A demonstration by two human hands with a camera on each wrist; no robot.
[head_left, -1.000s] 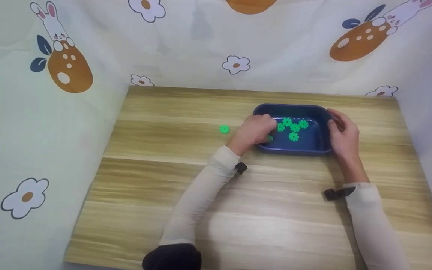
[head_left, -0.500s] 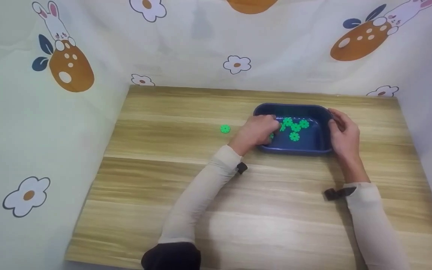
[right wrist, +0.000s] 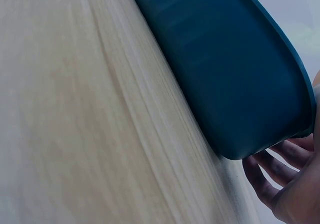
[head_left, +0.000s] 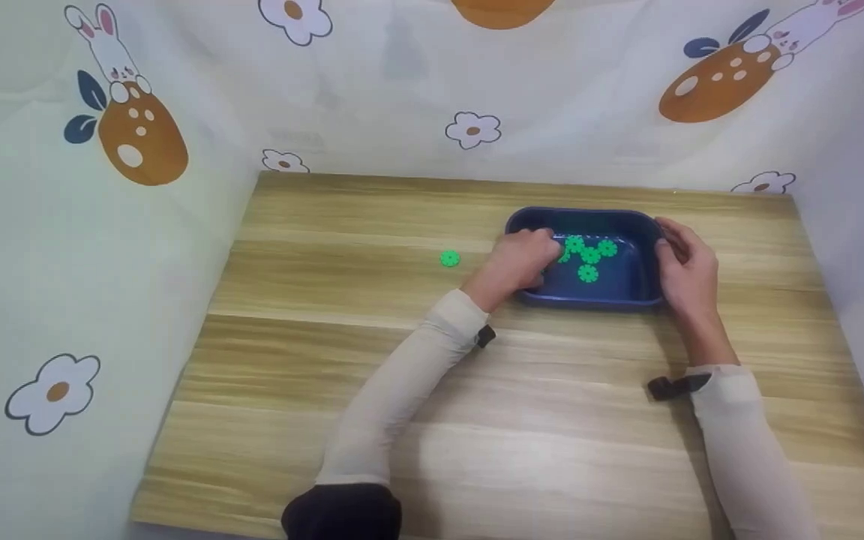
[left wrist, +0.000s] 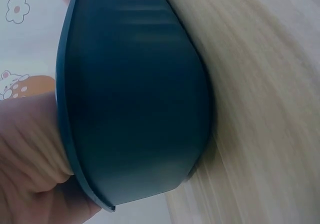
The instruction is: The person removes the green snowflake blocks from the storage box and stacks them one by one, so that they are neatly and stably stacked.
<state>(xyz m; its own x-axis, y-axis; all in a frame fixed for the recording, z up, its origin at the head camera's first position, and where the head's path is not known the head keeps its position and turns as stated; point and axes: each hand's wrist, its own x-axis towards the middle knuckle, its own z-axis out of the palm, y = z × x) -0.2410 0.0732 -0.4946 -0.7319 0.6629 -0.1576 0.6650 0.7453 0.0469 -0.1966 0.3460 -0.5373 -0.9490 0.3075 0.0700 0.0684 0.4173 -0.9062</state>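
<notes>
A dark blue rectangular tub [head_left: 589,292] with rounded corners sits on the wooden table. Several green notched plastic discs [head_left: 588,274] lie on its floor. My left hand [head_left: 514,259] reaches over the tub's left rim with bent fingers down inside, right beside the leftmost discs; I cannot tell whether its hidden fingertips hold one. At the other end my right hand [head_left: 691,274] grips the right wall, thumb at the rim and fingers around the outside. In the right wrist view those fingers [right wrist: 262,176] touch the tub's outer end. One more green disc [head_left: 450,259] lies on the table, left of my left hand.
The wooden table [head_left: 312,360] runs back to a white cloth wall [head_left: 372,97] printed with rabbits and flowers. Similar cloth stands at the left and right sides. Each wrist wears a dark strap, such as the right one [head_left: 676,388].
My left hand has shifted slightly to the right inside the tub. A green disc that showed by its fingers is now hidden. The right hand and the tub have stayed in place.
</notes>
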